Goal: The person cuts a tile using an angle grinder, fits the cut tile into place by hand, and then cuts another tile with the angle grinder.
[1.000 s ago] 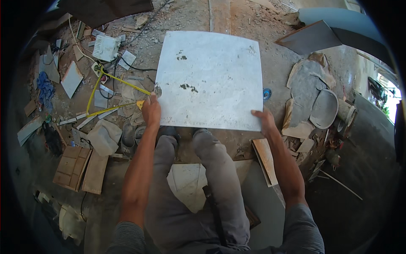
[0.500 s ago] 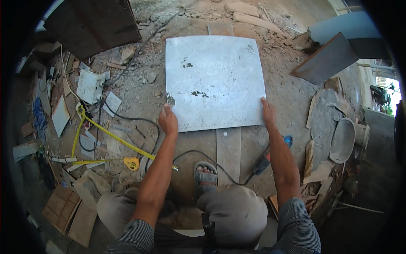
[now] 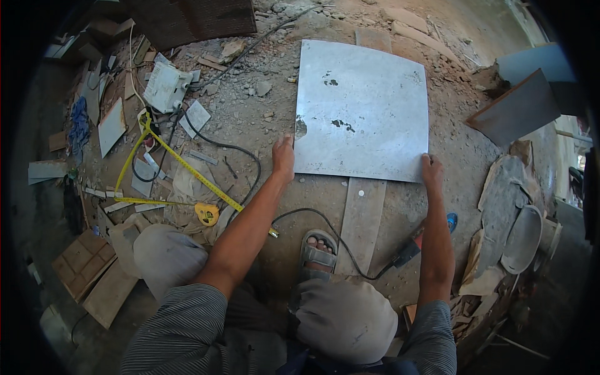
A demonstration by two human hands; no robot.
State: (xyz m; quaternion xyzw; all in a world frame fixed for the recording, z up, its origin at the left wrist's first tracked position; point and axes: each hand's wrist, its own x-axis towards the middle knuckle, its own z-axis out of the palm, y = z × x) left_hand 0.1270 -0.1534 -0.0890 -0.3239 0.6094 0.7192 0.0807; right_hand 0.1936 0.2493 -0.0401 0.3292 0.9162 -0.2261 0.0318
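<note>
A large, pale grey-white square tile (image 3: 369, 112) with dark worn patches spans the space between my hands. My left hand (image 3: 284, 157) is closed on its left edge near the close corner, beside a chipped spot. At the near right corner, my right hand (image 3: 432, 170) grips the other side. Under the tile runs a flat grey plank (image 3: 360, 225), showing at both the near and far edges. Whether the tile rests on it or is held just above, I cannot tell. A corded power tool (image 3: 409, 249) lies by my right forearm, partly hidden.
A yellow tape measure (image 3: 207, 214) lies left with its blade pulled out. A black cable (image 3: 319, 215) winds across the ground. Broken tile pieces (image 3: 112, 127) and rubble cover the left. On the right are a leaning board (image 3: 515, 107) and an oval basin (image 3: 522, 239).
The view has swung left, so the scene sits farther right in the picture. Both hands keep their hold on the tile, which shows little shift over the plank.
</note>
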